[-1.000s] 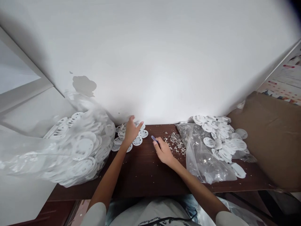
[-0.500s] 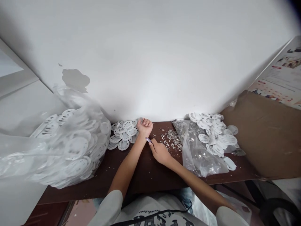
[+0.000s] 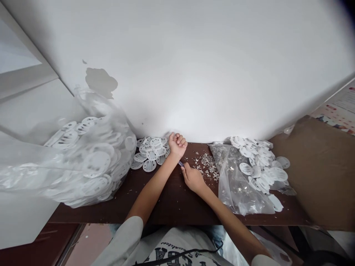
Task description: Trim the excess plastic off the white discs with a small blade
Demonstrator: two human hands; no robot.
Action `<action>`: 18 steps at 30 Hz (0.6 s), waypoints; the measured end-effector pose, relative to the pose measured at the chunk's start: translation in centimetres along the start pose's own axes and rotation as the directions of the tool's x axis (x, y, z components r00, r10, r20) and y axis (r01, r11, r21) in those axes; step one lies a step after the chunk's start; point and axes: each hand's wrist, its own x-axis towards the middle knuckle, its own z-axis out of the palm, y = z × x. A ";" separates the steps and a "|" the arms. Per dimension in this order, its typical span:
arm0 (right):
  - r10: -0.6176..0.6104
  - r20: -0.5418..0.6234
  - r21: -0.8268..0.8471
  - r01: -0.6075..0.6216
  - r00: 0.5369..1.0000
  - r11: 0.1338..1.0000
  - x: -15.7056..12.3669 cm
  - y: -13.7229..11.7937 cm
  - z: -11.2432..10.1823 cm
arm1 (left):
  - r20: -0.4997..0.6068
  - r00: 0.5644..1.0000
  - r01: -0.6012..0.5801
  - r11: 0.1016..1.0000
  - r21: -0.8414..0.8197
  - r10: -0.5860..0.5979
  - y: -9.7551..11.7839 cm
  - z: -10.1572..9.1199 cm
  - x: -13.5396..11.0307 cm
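My left hand [image 3: 178, 145] is raised by the wall, palm side up, with its fingers curled in. Nothing shows between them. Below it, my right hand [image 3: 192, 178] grips a slim purple-blue tool [image 3: 181, 163], its tip close to my left wrist; most of the tool is hidden in the fingers. Left of my left hand lies a pile of white slotted plastic discs [image 3: 151, 151]. Small shiny metal pieces [image 3: 209, 165] are scattered to the right of both hands.
A large clear bag of white discs [image 3: 97, 166] stands at the left. On the right, a clear bag of metal pieces [image 3: 235, 188] lies beside more white discs [image 3: 266, 166], near a cardboard box [image 3: 318, 173]. The brown table [image 3: 172, 207] meets a white wall [image 3: 208, 74].
The view has shifted, so the scene sits slightly to the right in the picture. My hands keep nearly the same pose, the tool still held near the left wrist.
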 end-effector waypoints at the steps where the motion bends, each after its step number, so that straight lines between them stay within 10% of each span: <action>1: -0.023 -0.002 -0.042 0.023 1.000 0.999 0.1 0.2 -0.2 | 0.013 1.000 0.007 1.000 -0.021 -0.006 0.0 0.1 -0.1; 18: -0.355 -0.214 -0.124 0.335 0.910 0.934 1.3 3.7 -0.9 | -0.059 0.998 0.016 0.990 -0.138 -0.024 0.8 -1.4 0.4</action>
